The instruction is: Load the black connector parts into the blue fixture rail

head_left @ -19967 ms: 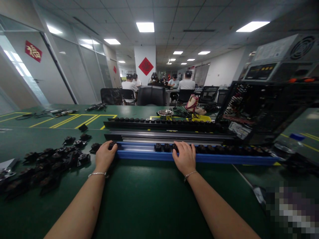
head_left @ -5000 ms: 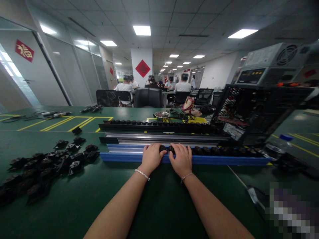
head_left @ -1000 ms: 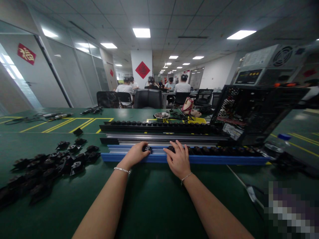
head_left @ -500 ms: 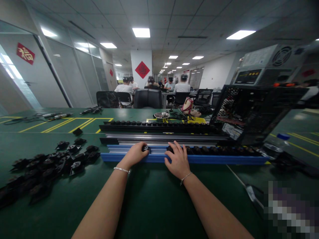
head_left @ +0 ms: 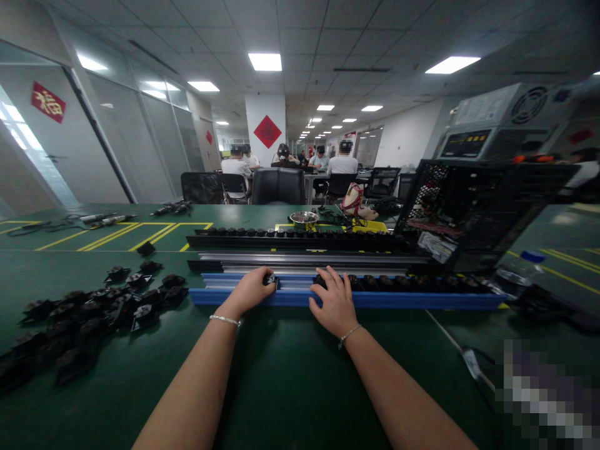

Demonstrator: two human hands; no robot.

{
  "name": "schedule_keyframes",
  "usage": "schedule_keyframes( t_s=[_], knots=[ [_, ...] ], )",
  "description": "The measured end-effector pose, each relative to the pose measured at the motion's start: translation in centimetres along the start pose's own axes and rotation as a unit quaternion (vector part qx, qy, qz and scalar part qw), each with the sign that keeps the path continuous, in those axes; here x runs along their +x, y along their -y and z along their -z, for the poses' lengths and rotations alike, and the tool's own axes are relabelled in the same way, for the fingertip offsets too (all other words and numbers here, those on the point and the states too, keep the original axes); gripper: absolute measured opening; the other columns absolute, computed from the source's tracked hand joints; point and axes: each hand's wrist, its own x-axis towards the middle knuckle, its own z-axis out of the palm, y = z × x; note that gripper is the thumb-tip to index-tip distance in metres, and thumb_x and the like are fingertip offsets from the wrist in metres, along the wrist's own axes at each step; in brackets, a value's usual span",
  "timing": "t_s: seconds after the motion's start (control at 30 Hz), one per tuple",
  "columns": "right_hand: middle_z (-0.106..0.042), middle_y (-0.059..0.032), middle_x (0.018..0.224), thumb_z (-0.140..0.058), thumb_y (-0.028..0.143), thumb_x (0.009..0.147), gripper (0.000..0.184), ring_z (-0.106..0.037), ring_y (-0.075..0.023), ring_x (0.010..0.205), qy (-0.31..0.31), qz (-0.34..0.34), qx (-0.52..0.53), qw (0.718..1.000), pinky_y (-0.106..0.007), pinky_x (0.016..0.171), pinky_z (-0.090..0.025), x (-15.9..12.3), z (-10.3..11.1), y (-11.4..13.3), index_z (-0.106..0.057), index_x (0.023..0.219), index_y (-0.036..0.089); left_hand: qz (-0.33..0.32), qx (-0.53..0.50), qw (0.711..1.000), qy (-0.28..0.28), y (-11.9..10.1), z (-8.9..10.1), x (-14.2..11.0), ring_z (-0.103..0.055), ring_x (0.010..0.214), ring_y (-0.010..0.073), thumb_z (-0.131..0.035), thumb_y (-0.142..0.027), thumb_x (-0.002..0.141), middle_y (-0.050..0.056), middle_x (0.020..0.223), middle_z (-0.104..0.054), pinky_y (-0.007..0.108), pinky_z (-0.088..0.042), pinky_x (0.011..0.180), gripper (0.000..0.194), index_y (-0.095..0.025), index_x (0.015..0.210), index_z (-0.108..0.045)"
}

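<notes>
A long blue rail (head_left: pixel 290 298) lies across the green table in front of me. A row of small black parts (head_left: pixel 407 282) fills its right half. My left hand (head_left: pixel 249 292) is curled on one small black part (head_left: pixel 269 279) sitting in the rail's channel, left of the row. My right hand (head_left: pixel 334 302) rests with fingers spread on the rail, its fingertips touching the left end of the row. A pile of loose black parts (head_left: pixel 94 309) lies on the table to my left.
Behind the blue rail lie a silver rail (head_left: pixel 304 257) and a black rail (head_left: pixel 290 237) loaded with black parts. An open computer case (head_left: pixel 473 209) stands at right. A metal bowl (head_left: pixel 303 217) sits further back. Several people sit at far desks.
Over the last second my left hand has slid slightly left along the rail with the black part. My right hand has stayed at the end of the row.
</notes>
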Motion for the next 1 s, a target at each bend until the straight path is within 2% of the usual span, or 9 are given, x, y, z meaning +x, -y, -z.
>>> schedule_keyframes(
  t_s=[0.37, 0.57, 1.0],
  knots=[
    [-0.047, -0.0045, 0.136, -0.055, 0.028, 0.077, 0.015, -0.031, -0.0264, 0.132, -0.002, -0.004, 0.007, 1.0, -0.054, 0.11, -0.011, -0.1, -0.1, 0.0, -0.065, 0.088, 0.026, 0.003, -0.046, 0.999, 0.015, 1.7, 0.4, 0.1, -0.06, 0.103, 0.0224, -0.057, -0.037, 0.074, 0.006, 0.113, -0.066, 0.031, -0.042, 0.093, 0.041, -0.022, 0.111, -0.062],
    [-0.047, -0.0045, 0.136, -0.054, 0.028, 0.078, 0.016, -0.031, -0.0263, 0.132, 0.001, -0.004, 0.009, 1.0, -0.054, 0.11, -0.011, 0.0, -0.1, -0.1, -0.065, 0.089, 0.026, 0.031, -0.102, 0.994, 0.01, 2.2, 0.7, 0.0, -0.059, 0.107, 0.0204, -0.062, -0.034, 0.069, 0.005, 0.115, -0.065, 0.03, -0.042, 0.096, 0.057, -0.022, 0.124, -0.053],
    [-0.046, -0.0043, 0.137, -0.053, 0.028, 0.078, 0.017, -0.031, -0.0263, 0.132, 0.0, -0.008, 0.01, 1.0, -0.054, 0.11, -0.01, -0.1, 0.0, 0.0, -0.065, 0.089, 0.026, 0.027, -0.128, 0.991, 0.03, 3.9, 1.6, -0.2, -0.056, 0.112, 0.0211, -0.06, -0.032, 0.071, 0.007, 0.121, -0.062, 0.033, -0.04, 0.099, 0.054, -0.022, 0.123, -0.053]
  ],
)
